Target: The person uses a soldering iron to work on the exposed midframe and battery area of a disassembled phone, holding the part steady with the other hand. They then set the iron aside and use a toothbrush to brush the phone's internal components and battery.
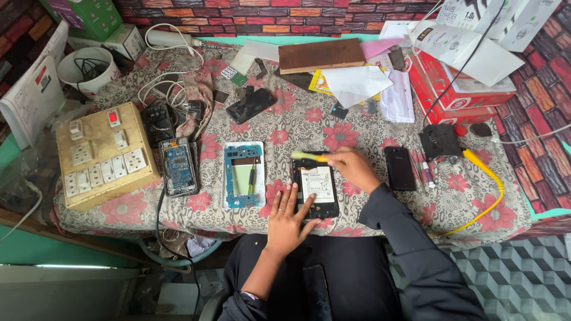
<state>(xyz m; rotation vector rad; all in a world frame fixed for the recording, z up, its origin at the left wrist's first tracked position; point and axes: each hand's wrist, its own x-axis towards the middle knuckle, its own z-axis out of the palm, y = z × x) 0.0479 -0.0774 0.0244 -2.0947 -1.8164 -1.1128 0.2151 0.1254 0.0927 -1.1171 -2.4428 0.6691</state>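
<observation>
Opened black phone (316, 185) lay on floral tablecloth (369, 137), right of the blue phone frame (243, 175). Left hand (288, 221) rested flat, fingers spread, on phone's lower left edge. Right hand (354, 169) pinched a yellow-green brush (310, 157) over phone's top.

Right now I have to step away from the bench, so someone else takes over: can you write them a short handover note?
Left hand: flat, fingers steadying the open phone at its lower left.
Right hand: holds a yellow-green brush over the phone's top edge.
Phone lies back-off, battery showing, mid-table.
The blue frame lies to its left and a black phone to its right.
Done: back removed.
Left: brushing in progress, phone not closed.
</observation>
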